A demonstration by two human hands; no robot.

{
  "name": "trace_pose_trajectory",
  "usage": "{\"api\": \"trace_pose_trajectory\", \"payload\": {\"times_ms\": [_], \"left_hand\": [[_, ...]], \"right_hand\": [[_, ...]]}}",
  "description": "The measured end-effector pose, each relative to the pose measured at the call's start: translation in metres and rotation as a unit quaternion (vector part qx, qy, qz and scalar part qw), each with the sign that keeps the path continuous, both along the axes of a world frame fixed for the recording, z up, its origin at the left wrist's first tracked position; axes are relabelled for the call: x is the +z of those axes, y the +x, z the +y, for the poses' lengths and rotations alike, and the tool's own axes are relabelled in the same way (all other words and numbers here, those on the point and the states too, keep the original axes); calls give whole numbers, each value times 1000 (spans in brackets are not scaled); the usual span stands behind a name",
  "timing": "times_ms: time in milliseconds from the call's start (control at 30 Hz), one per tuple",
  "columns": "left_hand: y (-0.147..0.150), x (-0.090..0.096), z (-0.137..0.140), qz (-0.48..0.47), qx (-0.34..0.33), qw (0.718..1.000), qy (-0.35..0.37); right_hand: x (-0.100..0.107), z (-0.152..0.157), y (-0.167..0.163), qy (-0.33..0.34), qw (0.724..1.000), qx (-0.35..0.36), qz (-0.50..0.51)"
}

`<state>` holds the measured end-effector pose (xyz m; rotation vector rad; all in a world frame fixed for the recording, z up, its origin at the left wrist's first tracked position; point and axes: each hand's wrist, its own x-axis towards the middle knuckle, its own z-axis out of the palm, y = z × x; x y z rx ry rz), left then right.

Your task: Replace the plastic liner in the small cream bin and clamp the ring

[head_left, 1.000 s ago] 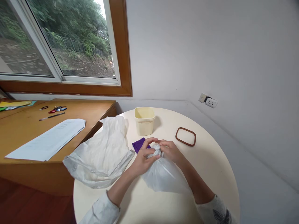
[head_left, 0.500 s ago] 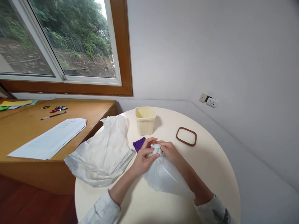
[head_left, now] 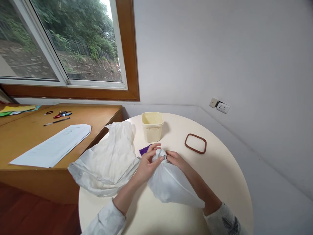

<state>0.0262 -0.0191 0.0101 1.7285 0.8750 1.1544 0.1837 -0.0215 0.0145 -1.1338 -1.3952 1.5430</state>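
A white plastic bag [head_left: 171,184] hangs from my two hands over the round table, its neck twisted into a bunched knot at the top. My left hand [head_left: 146,164] grips the knot from the left, thumb across its front and fingers behind. On the other side, the fingers of my right hand [head_left: 176,159] pinch the bunched plastic. The bag's lower end puffs out toward my right forearm. Just beyond my left fingers lies a purple cloth-like piece [head_left: 144,150], partly covered by that hand.
A cream plastic bin [head_left: 153,132] stands at the table's back, and a brown rounded frame [head_left: 195,143] lies to its right. Another white plastic bag [head_left: 110,160] is spread on the left. Papers [head_left: 53,145] and a pen [head_left: 57,121] rest on the adjoining wooden desk [head_left: 107,112].
Both hands have shifted slightly with the knot, which now sits a little further left. My right fingers have drawn back a bit, so more of the knot shows.
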Motion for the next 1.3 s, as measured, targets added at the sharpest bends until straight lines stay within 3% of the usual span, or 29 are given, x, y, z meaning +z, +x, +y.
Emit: {"api": "trace_pose_trajectory", "payload": {"times_ms": [167,300,433,500,667,767,867,967,1133,1300], "left_hand": [[0,-2,3,-1,27,1000,-11],[0,-9,5,-60,0,997,-48],[-1,-13,7,-102,-23,991,-81],[-1,-14,7,-104,-22,990,-93],[0,-15,9,-111,22,985,-130],[-1,-14,9,-125,16,981,-146],[-3,-11,8,-119,-21,984,-133],[-3,-11,7,-75,-23,991,-107],[-1,-20,11,-38,40,995,-77],[-1,-24,10,39,91,995,10]], "right_hand": [[-8,3,-1,-23,999,20,17],[-6,1,2,-55,994,58,74],[-8,0,2,-41,994,68,74],[-12,2,1,-11,997,58,49],[-13,5,1,151,986,-44,-59],[-8,4,3,177,980,-48,-72],[-6,4,3,185,980,-43,-61],[-9,6,2,189,977,-85,-47],[-5,3,3,173,980,-75,-57],[9,-6,0,216,963,-71,-145]]}}
